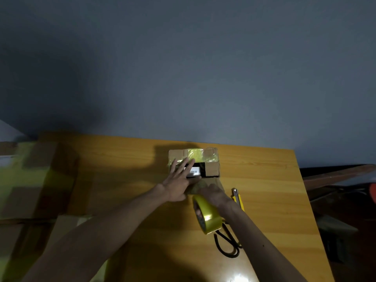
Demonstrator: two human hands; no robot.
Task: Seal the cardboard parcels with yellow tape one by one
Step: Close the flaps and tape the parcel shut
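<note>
Both forearms reach in from the bottom. Left hand (179, 180) lies flat, fingers spread, on the cardboard parcel (212, 168) mid-table. Right hand (211, 193) sits at the parcel's near edge, fingers seemingly hooked through the yellow tape roll (209, 215). Orange wooden table (268, 180), grey-blue wall (183, 68). Through the parcel's half-open top you can see something black with a barcode label (194, 171).
</note>
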